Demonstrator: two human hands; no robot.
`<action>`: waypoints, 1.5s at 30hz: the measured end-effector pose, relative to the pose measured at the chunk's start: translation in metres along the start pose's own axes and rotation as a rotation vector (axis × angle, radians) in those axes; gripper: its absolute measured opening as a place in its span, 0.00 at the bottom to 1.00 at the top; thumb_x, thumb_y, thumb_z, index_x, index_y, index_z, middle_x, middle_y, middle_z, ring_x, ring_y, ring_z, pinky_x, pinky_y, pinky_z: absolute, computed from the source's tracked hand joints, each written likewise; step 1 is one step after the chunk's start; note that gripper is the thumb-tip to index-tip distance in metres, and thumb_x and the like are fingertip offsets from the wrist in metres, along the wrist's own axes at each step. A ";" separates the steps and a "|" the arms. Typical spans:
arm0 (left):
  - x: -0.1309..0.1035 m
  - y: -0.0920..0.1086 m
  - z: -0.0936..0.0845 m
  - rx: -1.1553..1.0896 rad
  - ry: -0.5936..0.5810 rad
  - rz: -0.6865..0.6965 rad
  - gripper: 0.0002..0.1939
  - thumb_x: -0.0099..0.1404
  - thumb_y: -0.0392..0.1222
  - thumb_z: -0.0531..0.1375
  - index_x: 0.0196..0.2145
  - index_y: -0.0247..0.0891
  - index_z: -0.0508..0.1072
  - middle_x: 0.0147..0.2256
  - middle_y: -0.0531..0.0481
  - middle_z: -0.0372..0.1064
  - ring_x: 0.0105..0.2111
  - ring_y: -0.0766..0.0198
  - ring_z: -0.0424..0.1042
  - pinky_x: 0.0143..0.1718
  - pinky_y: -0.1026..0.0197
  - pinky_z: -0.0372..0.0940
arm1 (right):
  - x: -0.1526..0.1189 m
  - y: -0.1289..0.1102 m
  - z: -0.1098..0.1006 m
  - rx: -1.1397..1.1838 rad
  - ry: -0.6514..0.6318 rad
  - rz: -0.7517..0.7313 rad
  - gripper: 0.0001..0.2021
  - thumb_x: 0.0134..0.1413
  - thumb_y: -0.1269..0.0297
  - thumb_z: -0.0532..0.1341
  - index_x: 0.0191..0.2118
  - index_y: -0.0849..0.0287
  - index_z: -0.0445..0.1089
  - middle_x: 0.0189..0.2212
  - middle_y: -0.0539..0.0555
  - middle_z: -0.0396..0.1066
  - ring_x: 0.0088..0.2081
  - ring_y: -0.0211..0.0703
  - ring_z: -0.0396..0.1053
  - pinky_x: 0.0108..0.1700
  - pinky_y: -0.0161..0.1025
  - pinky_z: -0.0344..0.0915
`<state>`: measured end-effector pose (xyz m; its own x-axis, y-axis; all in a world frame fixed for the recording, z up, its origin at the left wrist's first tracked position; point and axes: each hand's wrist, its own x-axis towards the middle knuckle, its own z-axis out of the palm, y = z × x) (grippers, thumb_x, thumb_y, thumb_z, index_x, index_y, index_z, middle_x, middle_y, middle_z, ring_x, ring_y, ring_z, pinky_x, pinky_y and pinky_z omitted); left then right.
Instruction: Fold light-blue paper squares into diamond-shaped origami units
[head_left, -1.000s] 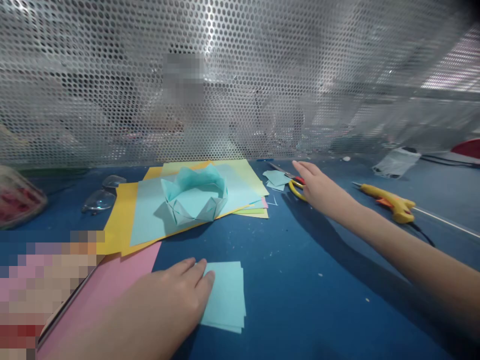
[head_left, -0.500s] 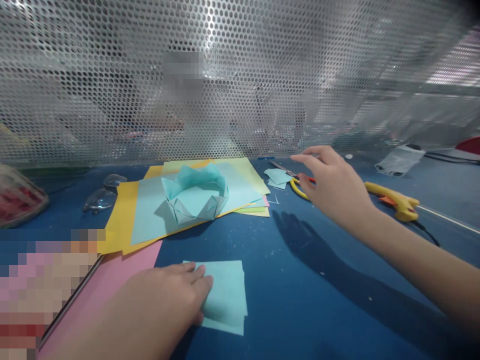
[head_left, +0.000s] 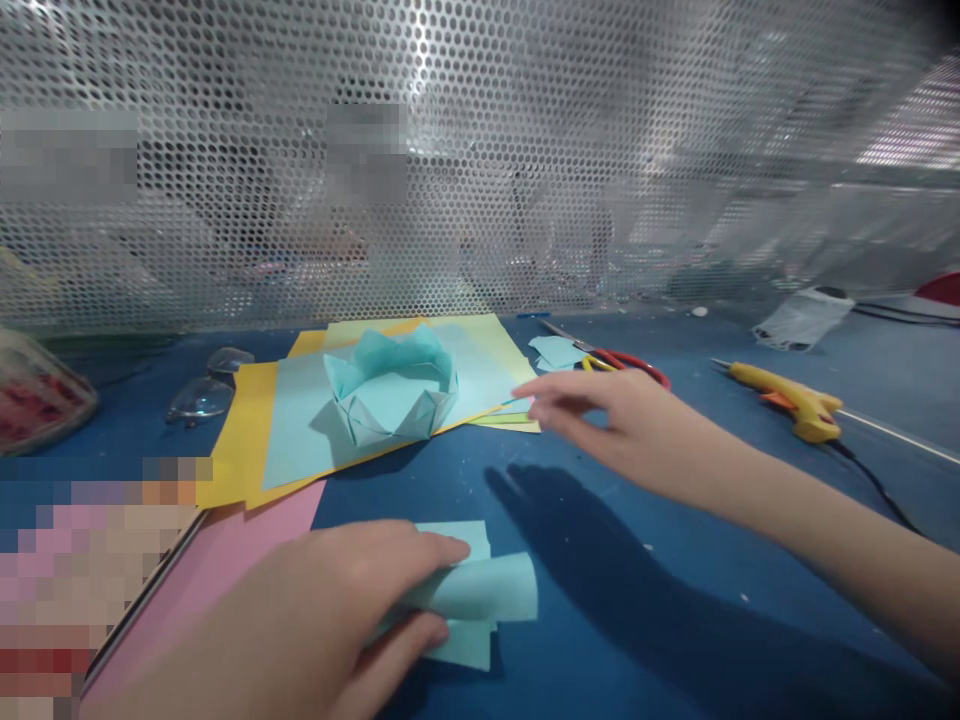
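My left hand (head_left: 405, 590) holds a light blue paper piece (head_left: 510, 588) between thumb and fingers, its free end curling upward to the right. Beneath it, more light blue paper (head_left: 469, 650) lies flat on the table. My right hand (head_left: 562, 405) hovers near the right edge of the paper stack, its fingers apart and nothing in them. A folded light blue paper ring (head_left: 390, 405) with pointed edges rests on the blue sheet (head_left: 296, 430) of that stack.
Scissors (head_left: 641, 365) with red handles lie behind my right hand, beside small blue paper scraps (head_left: 556, 352). A yellow glue gun (head_left: 799, 400) is at the right, glasses (head_left: 202, 398) at the left. A perforated metal screen (head_left: 480, 160) stands across the back.
My right hand has moved left and nearer, away from the scissors. My left hand has shifted right and lifted a paper piece, which now curls up.
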<state>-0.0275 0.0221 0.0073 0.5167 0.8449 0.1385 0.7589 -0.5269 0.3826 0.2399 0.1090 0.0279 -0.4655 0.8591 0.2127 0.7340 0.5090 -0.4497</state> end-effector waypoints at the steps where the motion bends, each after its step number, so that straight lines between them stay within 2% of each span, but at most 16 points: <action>1: 0.001 0.002 0.000 -0.046 -0.031 -0.013 0.15 0.65 0.44 0.57 0.48 0.57 0.74 0.44 0.65 0.77 0.40 0.67 0.78 0.41 0.68 0.70 | -0.005 -0.010 0.001 0.074 -0.073 -0.002 0.14 0.66 0.58 0.55 0.48 0.54 0.75 0.35 0.50 0.78 0.36 0.44 0.76 0.36 0.39 0.72; 3: 0.002 0.005 0.001 -0.115 -0.095 -0.050 0.15 0.64 0.45 0.57 0.49 0.54 0.74 0.45 0.61 0.77 0.42 0.65 0.78 0.42 0.66 0.71 | -0.014 -0.029 0.005 0.200 -0.201 0.000 0.15 0.67 0.53 0.55 0.47 0.51 0.76 0.37 0.48 0.78 0.36 0.40 0.76 0.34 0.34 0.71; 5: 0.004 0.007 0.003 -0.116 -0.110 -0.081 0.16 0.65 0.48 0.58 0.50 0.52 0.74 0.45 0.57 0.77 0.44 0.61 0.77 0.45 0.63 0.70 | -0.023 -0.043 0.009 0.299 -0.336 -0.002 0.11 0.63 0.53 0.61 0.44 0.50 0.77 0.33 0.45 0.78 0.34 0.38 0.75 0.32 0.30 0.70; 8: 0.006 0.009 0.008 -0.052 -0.070 -0.057 0.19 0.66 0.52 0.57 0.54 0.49 0.72 0.45 0.51 0.77 0.48 0.57 0.74 0.47 0.59 0.69 | -0.030 -0.052 0.014 0.449 -0.519 0.117 0.08 0.55 0.59 0.68 0.41 0.52 0.75 0.28 0.45 0.75 0.31 0.37 0.72 0.30 0.29 0.66; 10: 0.008 0.010 0.012 -0.007 -0.058 -0.024 0.21 0.67 0.53 0.56 0.55 0.48 0.71 0.45 0.50 0.76 0.50 0.56 0.73 0.49 0.58 0.69 | -0.030 -0.051 0.016 0.491 -0.560 0.169 0.06 0.55 0.62 0.67 0.38 0.54 0.73 0.27 0.44 0.72 0.29 0.35 0.69 0.28 0.29 0.63; 14: 0.012 0.013 0.018 0.083 -0.061 0.058 0.22 0.68 0.52 0.56 0.58 0.47 0.68 0.48 0.49 0.75 0.52 0.56 0.71 0.51 0.56 0.67 | -0.029 -0.039 0.014 0.457 -0.518 0.141 0.02 0.59 0.65 0.64 0.37 0.55 0.70 0.27 0.44 0.71 0.28 0.35 0.67 0.28 0.29 0.62; 17: 0.011 0.012 0.018 0.159 -0.097 0.121 0.23 0.68 0.47 0.57 0.60 0.45 0.66 0.50 0.48 0.74 0.52 0.56 0.71 0.51 0.56 0.67 | -0.035 -0.029 0.014 0.424 -0.456 0.072 0.02 0.61 0.68 0.62 0.37 0.54 0.72 0.27 0.45 0.71 0.28 0.36 0.68 0.28 0.30 0.63; 20: 0.008 0.006 0.018 0.276 -0.169 0.192 0.27 0.66 0.39 0.60 0.62 0.43 0.63 0.56 0.46 0.70 0.54 0.54 0.70 0.51 0.54 0.68 | -0.050 -0.016 0.021 0.421 -0.292 -0.033 0.07 0.66 0.68 0.56 0.42 0.54 0.72 0.35 0.50 0.74 0.34 0.38 0.71 0.37 0.34 0.67; 22: 0.007 0.002 0.019 0.357 -0.188 0.230 0.27 0.67 0.41 0.60 0.62 0.43 0.62 0.59 0.46 0.67 0.56 0.51 0.69 0.50 0.52 0.69 | -0.062 -0.006 0.027 0.429 -0.164 -0.106 0.08 0.67 0.69 0.55 0.44 0.55 0.70 0.40 0.53 0.74 0.40 0.40 0.71 0.44 0.37 0.68; 26: 0.007 -0.005 0.025 0.446 -0.150 0.261 0.26 0.71 0.48 0.56 0.64 0.50 0.59 0.61 0.50 0.65 0.56 0.52 0.69 0.50 0.51 0.69 | -0.075 0.006 0.034 0.433 -0.013 -0.207 0.09 0.66 0.73 0.54 0.45 0.54 0.69 0.38 0.52 0.73 0.39 0.37 0.72 0.41 0.33 0.68; 29: 0.006 -0.007 0.032 0.456 -0.128 0.247 0.28 0.69 0.45 0.59 0.64 0.52 0.58 0.60 0.52 0.65 0.55 0.51 0.68 0.50 0.50 0.69 | -0.074 0.008 0.035 0.424 0.054 -0.250 0.10 0.66 0.75 0.54 0.44 0.54 0.69 0.36 0.51 0.72 0.37 0.36 0.71 0.38 0.31 0.68; 32: 0.005 -0.009 0.041 0.468 -0.092 0.222 0.31 0.66 0.40 0.62 0.64 0.54 0.59 0.60 0.51 0.65 0.55 0.49 0.68 0.50 0.47 0.68 | -0.072 0.008 0.036 0.398 0.085 -0.281 0.11 0.65 0.76 0.54 0.44 0.54 0.69 0.36 0.51 0.72 0.37 0.36 0.72 0.38 0.31 0.69; 36: 0.004 -0.012 0.047 0.470 -0.047 0.193 0.29 0.68 0.38 0.58 0.64 0.55 0.59 0.60 0.49 0.64 0.55 0.48 0.67 0.51 0.46 0.68 | -0.076 0.009 0.036 0.338 0.113 -0.361 0.12 0.66 0.77 0.53 0.48 0.55 0.67 0.38 0.53 0.72 0.39 0.37 0.72 0.39 0.32 0.70; 41: 0.008 -0.018 0.043 0.454 -0.041 0.208 0.26 0.71 0.42 0.56 0.64 0.54 0.58 0.60 0.48 0.65 0.54 0.49 0.69 0.49 0.46 0.70 | -0.080 0.003 0.034 0.199 0.080 -0.600 0.09 0.69 0.74 0.53 0.49 0.58 0.68 0.37 0.55 0.74 0.39 0.40 0.72 0.44 0.40 0.69; 45: 0.012 -0.023 0.047 0.448 -0.005 0.209 0.25 0.70 0.37 0.54 0.63 0.49 0.60 0.58 0.44 0.67 0.53 0.46 0.69 0.47 0.43 0.70 | -0.079 -0.004 0.031 0.054 0.029 -0.721 0.12 0.72 0.73 0.50 0.46 0.61 0.71 0.34 0.53 0.76 0.39 0.40 0.73 0.48 0.41 0.67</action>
<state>-0.0202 0.0398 -0.0428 0.6772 0.7170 0.1655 0.7340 -0.6741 -0.0832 0.2580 0.0372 -0.0140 -0.8110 0.3123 0.4948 0.2238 0.9469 -0.2308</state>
